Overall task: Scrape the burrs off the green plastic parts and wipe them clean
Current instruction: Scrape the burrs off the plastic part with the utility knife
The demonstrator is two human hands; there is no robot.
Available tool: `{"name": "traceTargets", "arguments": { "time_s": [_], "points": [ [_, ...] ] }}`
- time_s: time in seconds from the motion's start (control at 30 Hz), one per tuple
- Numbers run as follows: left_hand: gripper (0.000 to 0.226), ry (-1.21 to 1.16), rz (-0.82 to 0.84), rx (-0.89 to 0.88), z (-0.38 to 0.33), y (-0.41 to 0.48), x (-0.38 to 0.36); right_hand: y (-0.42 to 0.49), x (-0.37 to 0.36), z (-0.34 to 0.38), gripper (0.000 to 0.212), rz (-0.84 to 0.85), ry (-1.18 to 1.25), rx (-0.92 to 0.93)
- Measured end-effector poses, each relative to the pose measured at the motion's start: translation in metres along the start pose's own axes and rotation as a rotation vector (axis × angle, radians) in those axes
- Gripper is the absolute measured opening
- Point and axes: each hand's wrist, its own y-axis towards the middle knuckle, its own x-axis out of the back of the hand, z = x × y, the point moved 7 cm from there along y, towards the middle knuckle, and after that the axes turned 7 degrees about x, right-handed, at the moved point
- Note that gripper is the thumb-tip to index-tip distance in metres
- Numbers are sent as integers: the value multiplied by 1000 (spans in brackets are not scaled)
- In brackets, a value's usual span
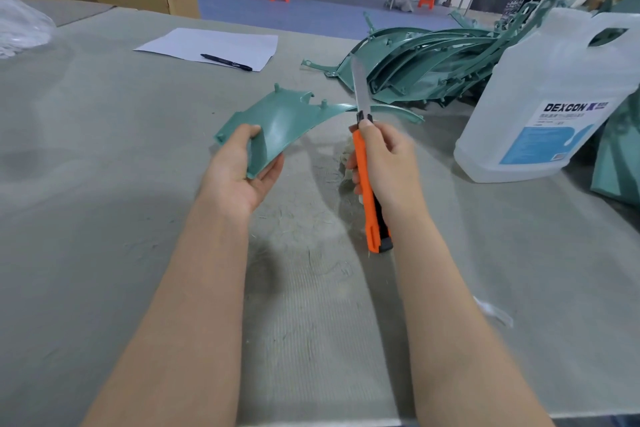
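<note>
While raised above the bench [104,156] in the left hand [239,166], fingers curled round its near corner: green plastic part [287,121], long axis running right toward the knife [363,149]. Blade upright, crossing its thin far tip; right hand [384,163] gripping the orange handle.

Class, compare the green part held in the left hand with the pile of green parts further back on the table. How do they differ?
The held green part is one piece, lifted off the table and gripped by the left hand. The pile of green parts is many pieces, stacked and lying untouched. The utility knife in the right hand is beside the held part only. Both are the same green plastic.
</note>
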Motion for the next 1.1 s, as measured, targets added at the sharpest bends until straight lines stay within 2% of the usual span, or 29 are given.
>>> {"name": "traceTargets", "arguments": {
  "time_s": [0.23,0.37,0.5,0.63,0.8,0.97,1.1],
  "points": [
    [10,-61,8,12,4,-1,-2,-10,-29,8,18,137,-123,138],
    [5,-110,25,2,2,-2,-2,-5,-16,13,17,35,-143,188],
    [12,-134,37,7,3,-3,-4,1,7,10,23,-64,-164,166],
    [21,-152,61,32,5,-3,-7,1,8,8,24,-69,-172,168],
    [17,-185,93,72,9,-3,-10,0,5,8,20,-61,-132,155],
    [5,-194,111,103,12,-3,-12,0,3,9,20,-48,-105,153],
    [9,-172,120,101,14,-3,-14,-3,-11,10,18,29,-150,214]
  ]
}}
